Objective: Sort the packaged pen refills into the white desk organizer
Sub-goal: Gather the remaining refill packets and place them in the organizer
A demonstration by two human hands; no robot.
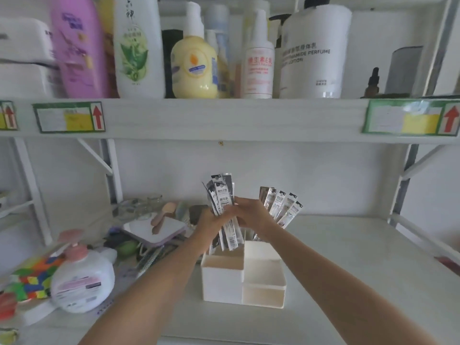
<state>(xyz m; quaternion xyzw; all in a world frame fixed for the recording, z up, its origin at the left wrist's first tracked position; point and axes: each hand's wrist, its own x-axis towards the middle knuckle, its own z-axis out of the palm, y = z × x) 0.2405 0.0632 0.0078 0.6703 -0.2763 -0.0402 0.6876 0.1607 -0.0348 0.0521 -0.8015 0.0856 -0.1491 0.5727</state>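
The white desk organizer (221, 282) stands on the lower shelf, right in front of me. Above its back compartments my left hand (207, 224) grips a bunch of dark-labelled pen refill packets (220, 192), held upright. My right hand (256, 217) holds a fan of silver refill packets (283, 206) tilted to the right, and its fingers also touch the dark bunch. The lower ends of the dark packets hang just over the organizer's back left compartment. The front compartments look empty.
On the left of the shelf lie a white pump bottle (82, 282), a colourful cube (29, 280), a mirror (154, 230) and small clutter. The upper shelf (224, 118) carries several lotion bottles. The shelf surface (361, 257) lies to the organizer's right.
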